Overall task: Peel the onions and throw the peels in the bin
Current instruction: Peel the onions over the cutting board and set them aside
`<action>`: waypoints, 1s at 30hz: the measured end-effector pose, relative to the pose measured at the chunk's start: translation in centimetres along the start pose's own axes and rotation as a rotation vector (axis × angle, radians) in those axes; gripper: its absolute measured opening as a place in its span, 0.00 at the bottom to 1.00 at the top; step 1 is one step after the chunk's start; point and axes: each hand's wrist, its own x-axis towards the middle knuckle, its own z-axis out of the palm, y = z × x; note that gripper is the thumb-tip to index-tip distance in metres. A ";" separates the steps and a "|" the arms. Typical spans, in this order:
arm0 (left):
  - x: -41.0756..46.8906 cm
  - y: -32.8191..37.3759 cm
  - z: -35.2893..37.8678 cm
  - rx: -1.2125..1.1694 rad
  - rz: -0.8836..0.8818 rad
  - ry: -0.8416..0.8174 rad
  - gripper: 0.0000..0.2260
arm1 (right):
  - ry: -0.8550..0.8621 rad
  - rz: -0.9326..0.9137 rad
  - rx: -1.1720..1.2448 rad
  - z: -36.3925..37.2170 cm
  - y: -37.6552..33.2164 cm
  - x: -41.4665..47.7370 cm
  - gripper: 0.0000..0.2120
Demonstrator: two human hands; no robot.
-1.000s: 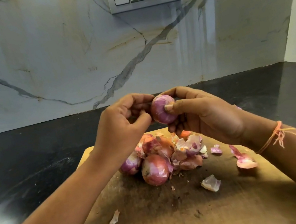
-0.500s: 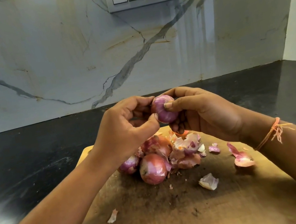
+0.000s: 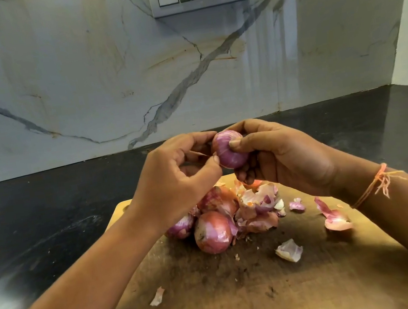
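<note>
My right hand grips a purple onion, thumb across its front, while my left hand pinches skin at its left edge between thumb and forefinger. The onion is held above the cutting board, over heaped onions and peels. Since a second ago, my left thumb has closed up against it.

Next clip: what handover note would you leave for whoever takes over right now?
Right grip: holds the onion above the board.
Left grip: pinches skin at that onion's side.
On the board: at least three more onions, a heap of peels, loose peels.
Done: some peeling. Left: finish this onion, peel the rest, bin all peels; no bin in view.
</note>
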 end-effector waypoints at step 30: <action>0.1 -0.4 0.7 0.038 0.030 0.143 0.18 | 0.038 0.006 -0.012 -0.2 0.1 0.2 0.13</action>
